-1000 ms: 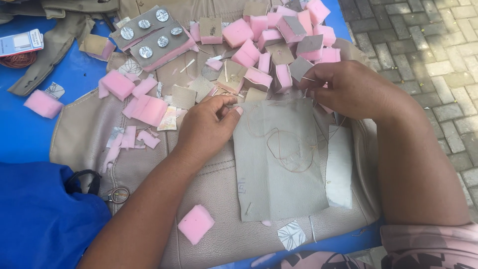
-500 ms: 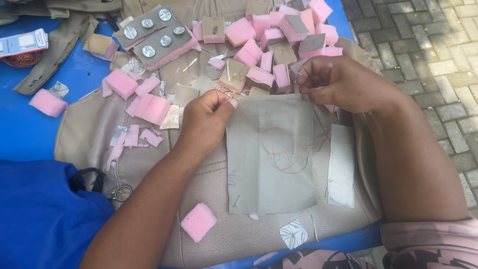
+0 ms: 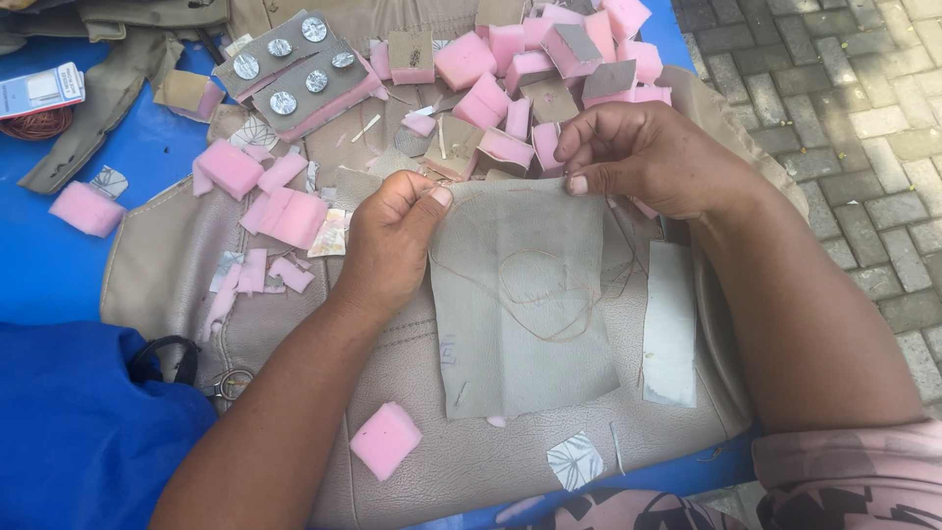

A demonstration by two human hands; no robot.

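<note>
Outdoors, over a blue-covered counter (image 3: 59,265) beside grey paving bricks (image 3: 844,108); spread across it, a beige leatherette cover (image 3: 412,471) serving as the work surface.

Lying flat on that cover, between the two hands: a grey-beige square of fabric (image 3: 520,294), top edge pinched at both corners. Left hand (image 3: 392,240) closed, thumb and forefinger gripping the upper left corner. Right hand (image 3: 638,157) closed too, fingertips nipping the upper right edge, possibly on a needle or thread end, too small to tell. Loose brownish thread (image 3: 549,314) looping in curls over the middle of the square, not pulled tight.

Judging progress: stitching on this square looks barely begun or midway at most, no finished seam line visible along the edges, thread slack and untrimmed. Just right of the square, a pale narrow strip (image 3: 670,324), unattached as far as visible.

Behind the hands, a heap of pink foam blocks (image 3: 491,59), several capped with grey card, and one grey card panel (image 3: 294,64) carrying round silver buttons, seemingly completed. Scattered about: foam scraps at left, one pink foam cube (image 3: 386,440) near the lower edge, a patterned paper scrap (image 3: 575,459). At lower left, blue cloth (image 3: 78,432) and a metal ring (image 3: 234,385).
</note>
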